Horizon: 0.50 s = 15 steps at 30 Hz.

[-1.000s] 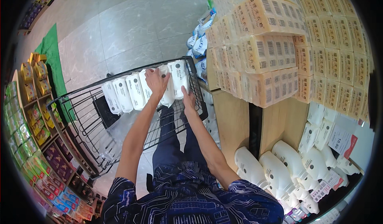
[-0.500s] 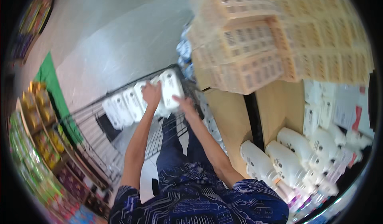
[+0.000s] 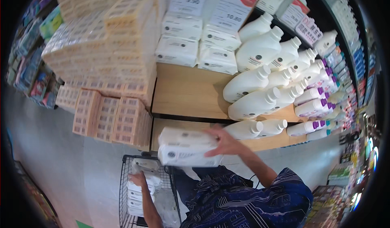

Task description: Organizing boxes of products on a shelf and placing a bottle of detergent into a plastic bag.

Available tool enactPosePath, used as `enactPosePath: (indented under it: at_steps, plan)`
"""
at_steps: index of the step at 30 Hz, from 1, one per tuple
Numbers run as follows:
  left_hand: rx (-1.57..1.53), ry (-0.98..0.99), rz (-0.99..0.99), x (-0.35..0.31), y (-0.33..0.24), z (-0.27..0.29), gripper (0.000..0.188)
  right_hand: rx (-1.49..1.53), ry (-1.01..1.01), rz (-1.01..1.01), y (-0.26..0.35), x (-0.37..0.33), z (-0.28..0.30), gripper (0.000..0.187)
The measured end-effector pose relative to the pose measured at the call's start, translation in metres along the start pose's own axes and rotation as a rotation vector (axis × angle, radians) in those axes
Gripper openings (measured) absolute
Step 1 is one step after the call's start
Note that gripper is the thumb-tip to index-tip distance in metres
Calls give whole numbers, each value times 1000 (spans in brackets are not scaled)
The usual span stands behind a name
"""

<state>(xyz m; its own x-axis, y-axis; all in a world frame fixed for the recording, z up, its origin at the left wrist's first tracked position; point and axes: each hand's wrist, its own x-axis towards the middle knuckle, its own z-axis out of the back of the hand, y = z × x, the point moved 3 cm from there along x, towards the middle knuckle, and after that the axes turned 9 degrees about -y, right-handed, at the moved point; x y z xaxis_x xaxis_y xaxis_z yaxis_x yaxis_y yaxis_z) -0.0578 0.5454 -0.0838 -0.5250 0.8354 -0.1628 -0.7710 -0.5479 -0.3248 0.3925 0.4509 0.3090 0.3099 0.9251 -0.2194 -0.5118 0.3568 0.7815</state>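
My right hand (image 3: 222,142) is closed on the end of a white tissue pack (image 3: 189,153), held up before the lower wooden shelf and above the cart's right side. The pack is blurred; whether it is one or two together I cannot tell. Lower left, my left hand (image 3: 138,180) reaches into a black wire shopping cart (image 3: 122,195), its fingers bent against a white pack (image 3: 146,163) at the cart's far end. More white packs (image 3: 135,203) lie stacked in a row beneath that hand. Part of its grip is hidden.
Similar packs (image 3: 177,49) stand on the upper wooden shelf (image 3: 187,92), below price signs (image 3: 235,6). Large white bottles (image 3: 254,102) crowd the shelf's right side. Tall stacks of wrapped peach-coloured packages (image 3: 130,120) rise at left, beside grey floor (image 3: 91,163).
My view has swung right toward the shelves. My right hand has lifted a white pack out of the cart and carried it right; my left hand remains among the packs in the cart.
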Motion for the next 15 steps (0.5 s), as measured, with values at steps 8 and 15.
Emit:
enactPosePath:
  at_steps: [8,15]
  plan:
    - [-774,-229,126,-77,-1,156,64,-36,-724,299,45,63,189,86]
    - [-1129,-72,-85,-161,-180,303,45,-529,-868,293,-75,201,230,81]
